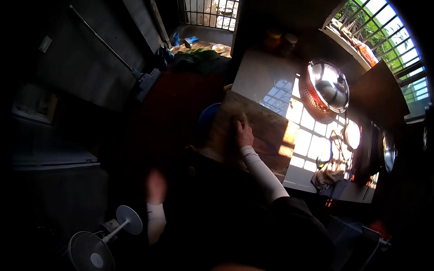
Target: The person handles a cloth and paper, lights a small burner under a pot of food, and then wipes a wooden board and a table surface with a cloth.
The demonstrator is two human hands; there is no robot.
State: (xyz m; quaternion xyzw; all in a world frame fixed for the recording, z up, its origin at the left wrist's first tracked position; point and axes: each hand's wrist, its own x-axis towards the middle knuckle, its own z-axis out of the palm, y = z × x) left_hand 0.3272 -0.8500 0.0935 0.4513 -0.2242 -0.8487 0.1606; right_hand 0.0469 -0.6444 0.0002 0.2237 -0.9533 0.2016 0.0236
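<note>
My right hand (244,133) is over the wooden board (266,128) at the counter's left end. Its fingers are bent around something small and pale brown (243,118), too dim to name. Low on the left, away from the counter, my left hand (156,184) hangs in front of the dark floor, smeared by motion, so its fingers cannot be made out. Beside the board's left edge, a blue basin (208,118) shows in part below counter level.
On the counter (257,74) stand a red basket (313,97) with a shiny lid (326,83) and a crumpled cloth (331,167). Jars (290,43) stand at the back. A mop (147,81) leans left; a fan (92,254) stands lower left.
</note>
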